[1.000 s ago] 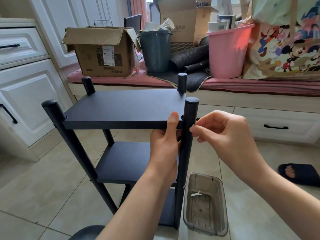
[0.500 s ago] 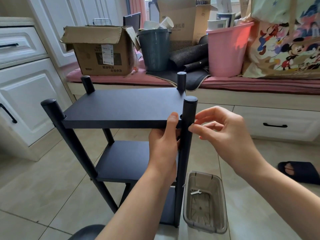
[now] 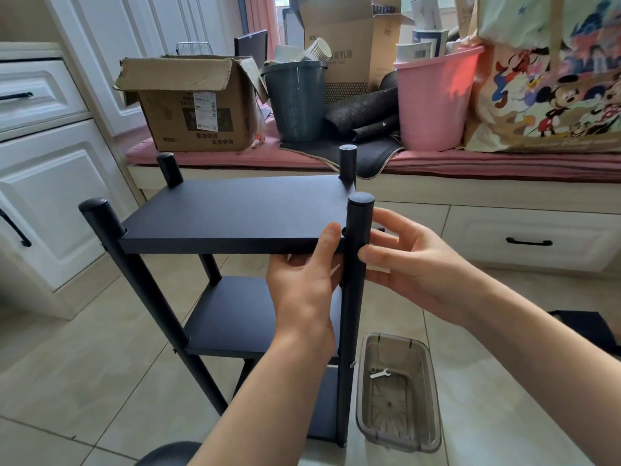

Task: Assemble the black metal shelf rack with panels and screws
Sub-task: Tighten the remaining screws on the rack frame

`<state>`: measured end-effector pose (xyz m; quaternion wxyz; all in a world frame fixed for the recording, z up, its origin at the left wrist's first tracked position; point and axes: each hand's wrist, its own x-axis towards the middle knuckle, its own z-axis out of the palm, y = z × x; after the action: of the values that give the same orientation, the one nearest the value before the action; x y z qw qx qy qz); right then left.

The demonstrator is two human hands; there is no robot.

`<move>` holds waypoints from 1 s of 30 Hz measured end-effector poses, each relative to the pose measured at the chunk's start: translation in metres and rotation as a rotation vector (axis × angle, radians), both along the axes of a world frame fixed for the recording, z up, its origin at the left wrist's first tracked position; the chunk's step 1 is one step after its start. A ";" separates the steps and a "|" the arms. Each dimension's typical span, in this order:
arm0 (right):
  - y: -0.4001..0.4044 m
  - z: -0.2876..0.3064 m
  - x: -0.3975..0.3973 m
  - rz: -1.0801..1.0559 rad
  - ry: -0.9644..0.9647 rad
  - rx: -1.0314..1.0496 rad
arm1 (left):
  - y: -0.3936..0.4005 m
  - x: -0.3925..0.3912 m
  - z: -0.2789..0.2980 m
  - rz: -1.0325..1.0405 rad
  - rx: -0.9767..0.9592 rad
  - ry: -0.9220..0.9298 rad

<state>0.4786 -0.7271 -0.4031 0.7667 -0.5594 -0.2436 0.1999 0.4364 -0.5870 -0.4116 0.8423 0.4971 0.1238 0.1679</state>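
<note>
The black shelf rack stands on the tiled floor with four round posts and three panels. My left hand point(image 3: 302, 287) grips the front edge of the top panel point(image 3: 235, 210), thumb on the edge and fingers underneath, right beside the front right post point(image 3: 351, 314). My right hand point(image 3: 413, 264) is on the right side of that post at panel height. Its thumb tip touches the post and its fingers are spread and fairly straight. No screw shows between them. The middle panel point(image 3: 235, 314) lies below.
A clear plastic box point(image 3: 433, 415) holding a small white wrench point(image 3: 379, 373) sits on the floor right of the rack. Behind is a cushioned bench point(image 3: 504, 163) with a cardboard box point(image 3: 191, 105) and buckets. White cabinets point(image 3: 50, 196) stand left; a dark slipper point(image 3: 591, 327) lies right.
My right hand's fingers have opened from a pinch at the post to a spread pose, with the thumb still at the post. My left hand stays on the top panel.
</note>
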 end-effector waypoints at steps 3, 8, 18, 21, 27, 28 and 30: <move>0.001 -0.001 0.002 -0.038 0.006 -0.006 | 0.004 -0.001 -0.002 0.137 -0.050 0.036; 0.001 0.000 0.005 -0.092 0.008 -0.036 | 0.017 -0.026 0.001 0.522 0.632 -0.243; 0.003 0.003 0.000 -0.124 -0.005 -0.160 | 0.042 -0.018 0.003 0.168 1.610 -0.322; 0.005 0.004 -0.001 -0.158 0.010 -0.209 | 0.040 -0.017 0.004 0.206 1.554 -0.325; 0.005 0.007 -0.006 -0.139 0.076 -0.195 | 0.035 -0.019 0.006 0.228 1.594 -0.300; 0.006 0.008 -0.005 -0.164 0.081 -0.196 | 0.036 -0.019 0.006 0.218 1.593 -0.300; 0.011 0.009 -0.002 -0.247 0.152 -0.164 | 0.036 -0.020 0.007 0.205 1.581 -0.299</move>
<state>0.4763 -0.7165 -0.3944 0.7535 -0.6290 -0.0970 0.1649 0.4162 -0.5508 -0.4044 0.2301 0.9037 -0.1004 0.3469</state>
